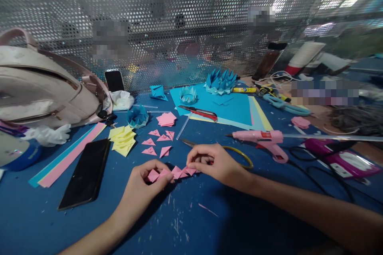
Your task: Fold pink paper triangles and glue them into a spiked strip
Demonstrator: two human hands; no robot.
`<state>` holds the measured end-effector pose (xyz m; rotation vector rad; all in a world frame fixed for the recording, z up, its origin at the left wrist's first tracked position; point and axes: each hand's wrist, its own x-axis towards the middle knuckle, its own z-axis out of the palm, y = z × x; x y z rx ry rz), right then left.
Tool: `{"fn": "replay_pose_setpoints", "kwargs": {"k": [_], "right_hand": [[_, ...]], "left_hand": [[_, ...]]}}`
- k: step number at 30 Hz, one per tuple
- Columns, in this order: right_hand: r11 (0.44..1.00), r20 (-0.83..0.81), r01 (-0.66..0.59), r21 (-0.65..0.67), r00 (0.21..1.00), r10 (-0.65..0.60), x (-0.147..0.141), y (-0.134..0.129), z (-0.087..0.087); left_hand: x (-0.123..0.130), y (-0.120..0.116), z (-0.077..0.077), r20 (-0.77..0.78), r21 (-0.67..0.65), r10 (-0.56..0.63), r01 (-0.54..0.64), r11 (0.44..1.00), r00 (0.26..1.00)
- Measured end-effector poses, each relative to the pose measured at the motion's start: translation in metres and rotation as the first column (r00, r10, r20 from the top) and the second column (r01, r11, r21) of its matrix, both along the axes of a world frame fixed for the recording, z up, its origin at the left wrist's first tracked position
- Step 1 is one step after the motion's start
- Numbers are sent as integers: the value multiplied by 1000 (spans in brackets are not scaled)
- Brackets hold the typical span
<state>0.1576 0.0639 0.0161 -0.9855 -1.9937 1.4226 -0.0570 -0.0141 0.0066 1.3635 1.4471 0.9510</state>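
A chain of folded pink paper pieces [176,172] stretches between my two hands, just above the blue table. My left hand [149,181] pinches its left end between thumb and fingers. At the other end, the fingertips of my right hand [214,165] close on the chain. Several loose pink folded triangles [163,138] lie beyond my hands, with a stack of pink paper pieces [166,119] behind them. Scissors with a yellow handle [243,155] rest partly hidden behind my right hand. To the left is a pile of folded yellow papers [122,139].
A pink glue gun [259,136] with its cord lies right. A red cutter knife [199,112] rests by blue paper sheets [236,109], which bear blue folded paper crowns [220,83]. A black phone [85,173], paper strips [73,155] and a pale backpack [38,87] occupy the left.
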Motion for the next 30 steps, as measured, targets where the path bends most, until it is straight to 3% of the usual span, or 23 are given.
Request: {"fn": "replay_pose_setpoints", "kwargs": {"k": [9, 30], "right_hand": [[995, -28, -18, -99, 1000, 15, -1, -2, -2], [995, -34, -49, -90, 998, 46, 0, -4, -1]], "left_hand": [[1, 2, 4, 16, -44, -3, 4, 999, 1000], [-1, 3, 1, 76, -41, 7, -3, 999, 997]]}}
